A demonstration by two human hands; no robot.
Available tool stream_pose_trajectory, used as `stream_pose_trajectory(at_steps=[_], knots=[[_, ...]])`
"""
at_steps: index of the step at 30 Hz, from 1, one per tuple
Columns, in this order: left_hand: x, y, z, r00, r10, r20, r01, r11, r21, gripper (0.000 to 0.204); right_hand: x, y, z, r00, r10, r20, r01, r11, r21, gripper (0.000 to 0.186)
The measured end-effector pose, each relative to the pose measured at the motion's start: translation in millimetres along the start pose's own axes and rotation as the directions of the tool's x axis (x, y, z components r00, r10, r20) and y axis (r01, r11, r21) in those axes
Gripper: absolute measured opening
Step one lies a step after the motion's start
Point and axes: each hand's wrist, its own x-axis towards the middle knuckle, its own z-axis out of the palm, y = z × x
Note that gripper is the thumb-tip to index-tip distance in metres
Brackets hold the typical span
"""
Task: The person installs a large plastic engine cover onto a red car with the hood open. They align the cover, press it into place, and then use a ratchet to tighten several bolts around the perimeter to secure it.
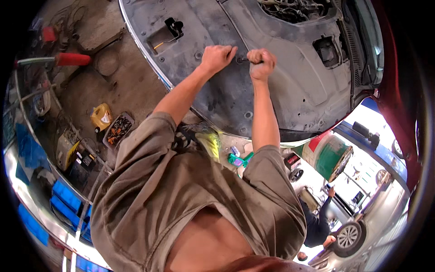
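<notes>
In the head view, the right hand (263,63) covers most of a short dark piece (243,59) jutting from its left side; it looks like part of a tool, though the blur leaves that uncertain. The left hand (217,59) hides whatever lies under its fingers. The top edge cuts off the engine opening (297,10), and the person's shirt (199,181) partly blocks a co-worker (317,226) at lower right.

The broad cover (217,99) lies across the front of the car, beneath both hands. It is dark grey, dusty and smudged, with round fasteners, a seam running between the hands, and a cutout near its outer edge where a yellow strip (158,46) shows.

Both arms reach forward, elbows bent outward. The right hand is closed in a fist, apparently around the dark piece. The left is curled, thumb pointing toward the right hand; I cannot tell whether it grips anything.
</notes>
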Motion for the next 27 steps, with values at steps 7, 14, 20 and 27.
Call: stream_pose_trajectory(at_steps=[7, 14, 20, 27], knots=[[0.3, -13.4, 4.5, 0.999, -0.024, -0.03, 0.023, 0.999, -0.042, 0.034, -0.9, 0.7, 9.9, 0.996, -0.055, 0.066, 0.065, 0.985, -0.159, 0.04], [-1.6, -15.4, 5.7, 1.0, -0.005, -0.024, 0.004, 0.998, -0.062, 0.034, -3.3, 10.8, 12.4, 0.99, -0.144, 0.0, 0.144, 0.99, -0.009, 0.04], [-3.2, -17.2, 9.6, 1.0, -0.008, -0.015, 0.007, 0.998, -0.069, 0.034, -7.5, 6.7, 9.5, 0.992, -0.077, -0.103, 0.057, 0.981, -0.186, 0.038], [-0.9, -13.1, 5.9, 1.0, -0.007, 0.011, 0.007, 0.998, -0.061, 0.034, 0.4, 6.3, 12.6, 0.998, -0.041, -0.053, 0.026, 0.966, -0.259, 0.035]])
